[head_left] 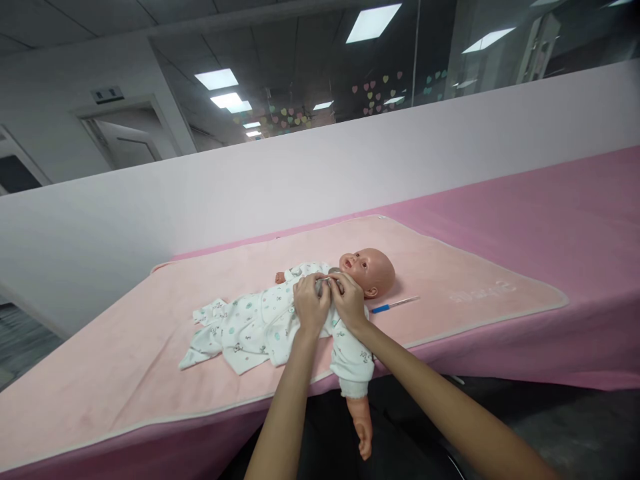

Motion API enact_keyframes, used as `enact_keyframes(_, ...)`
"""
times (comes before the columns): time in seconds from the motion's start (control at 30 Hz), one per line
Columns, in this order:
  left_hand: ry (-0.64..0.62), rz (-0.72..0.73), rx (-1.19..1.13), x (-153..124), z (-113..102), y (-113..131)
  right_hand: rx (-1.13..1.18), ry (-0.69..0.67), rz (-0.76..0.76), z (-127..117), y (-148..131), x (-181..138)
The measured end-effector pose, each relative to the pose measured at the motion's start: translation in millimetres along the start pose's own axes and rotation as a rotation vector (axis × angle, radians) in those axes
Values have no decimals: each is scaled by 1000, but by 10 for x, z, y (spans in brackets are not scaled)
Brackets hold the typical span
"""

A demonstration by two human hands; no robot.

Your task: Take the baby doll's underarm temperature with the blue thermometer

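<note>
A baby doll lies on its back, its bald head to the right. It wears a white printed baby outfit, whose legs lie flat toward the left. My left hand is closed on the front of the outfit at the chest. Right beside it, my right hand has its fingers curled on the cloth near the neck. Small grey patches show between and behind my fingers; what they are I cannot make out. One doll arm hangs over the table's front edge.
A thin stick with a blue end, perhaps a thermometer, lies near the doll's head. Beneath is a peach blanket with a pale border, over a pink table cover. A low white wall with glass above runs behind.
</note>
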State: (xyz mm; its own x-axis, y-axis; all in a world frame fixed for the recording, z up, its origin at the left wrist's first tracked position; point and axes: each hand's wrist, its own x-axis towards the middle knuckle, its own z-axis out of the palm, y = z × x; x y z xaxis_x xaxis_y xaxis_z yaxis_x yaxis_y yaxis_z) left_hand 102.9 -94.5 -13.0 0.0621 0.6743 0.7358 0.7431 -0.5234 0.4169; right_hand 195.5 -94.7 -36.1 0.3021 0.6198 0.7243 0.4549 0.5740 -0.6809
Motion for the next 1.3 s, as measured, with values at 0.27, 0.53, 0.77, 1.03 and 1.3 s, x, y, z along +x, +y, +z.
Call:
enact_keyframes(0.27, 1, 18, 6, -14, 24, -30, -20, 29, -28, -1, -42, -2)
enact_keyframes(0.53, 0, -14, -20, -7, -10, 24, -27, 3, 1, -3, -14, 4)
enact_keyframes(0.77, 97, 40, 79, -72, -1, 17, 17, 16, 75, 7, 19, -6)
enact_keyframes(1.03, 190, 28, 255, -267, -220, -68, 21, 48, 64, -1, 29, -28)
enact_keyframes(1.3, 198, -50, 249, -323, -266, -71, -37, 72, 25, -4, 20, -26)
